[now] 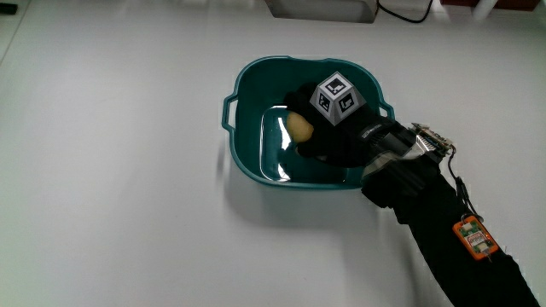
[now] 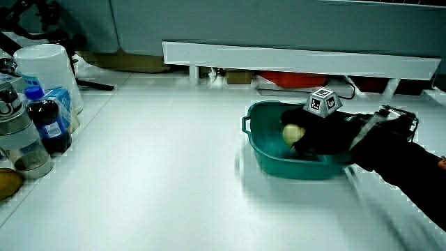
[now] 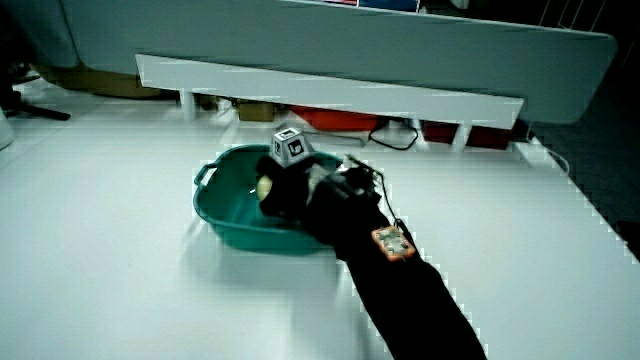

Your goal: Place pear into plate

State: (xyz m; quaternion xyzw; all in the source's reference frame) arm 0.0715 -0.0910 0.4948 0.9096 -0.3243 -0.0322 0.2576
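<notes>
Hand [image 1: 328, 128], fingers curled around the pear [image 1: 299, 127], reaches inside the basin [image 1: 247, 162]; released early, the fruit may roll against its wall.

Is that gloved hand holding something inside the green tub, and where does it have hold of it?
Yes: the hand is closed on a pear inside the teal basin. Its fingers cover most of the fruit, so which part is gripped cannot be told.
</notes>
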